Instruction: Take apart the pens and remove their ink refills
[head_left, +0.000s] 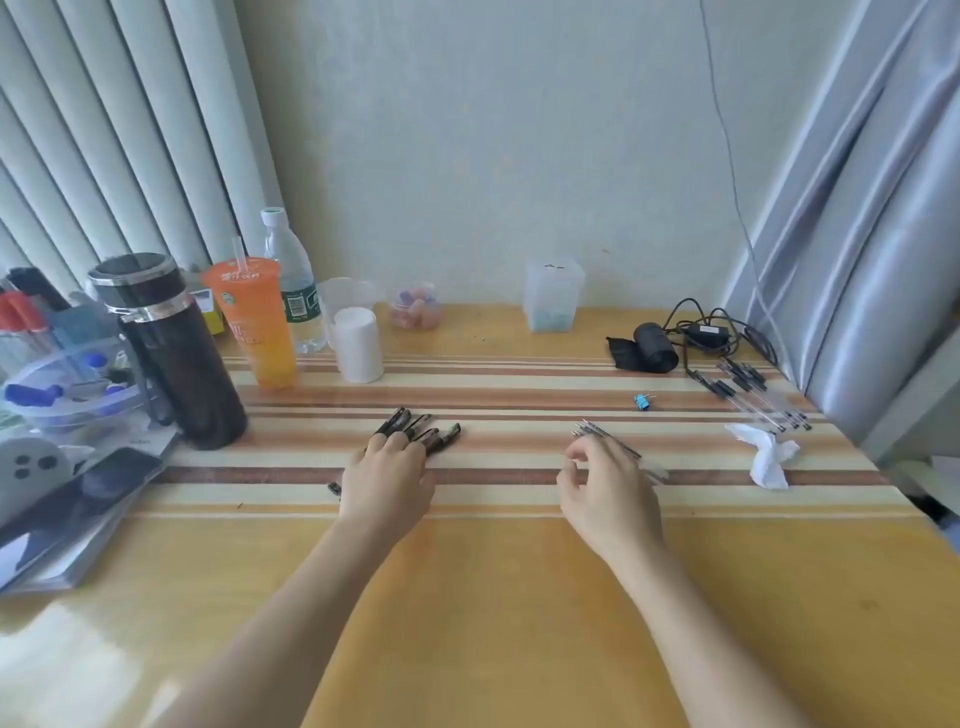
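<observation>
Several dark pen parts (423, 430) lie in a small heap on the striped table (493, 597), and my left hand (387, 480) rests palm down on them, fingers stretched over the pieces. A small black piece (334, 488) lies just left of that hand. A bundle of thin ink refills (605, 435) lies to the right of centre; my right hand (605, 496) hovers over its near end with fingers loosely curled, and whether it touches them I cannot tell. Several whole pens (756, 397) lie at the far right.
A dark thermos (171, 348), orange drink cup (254, 322), water bottle (291, 280) and white cylinder (357, 345) stand at the left. A black pouch with cables (654, 345), a blue binder clip (642, 401), a crumpled tissue (763, 454) and a clear box (553, 301) sit at right and back.
</observation>
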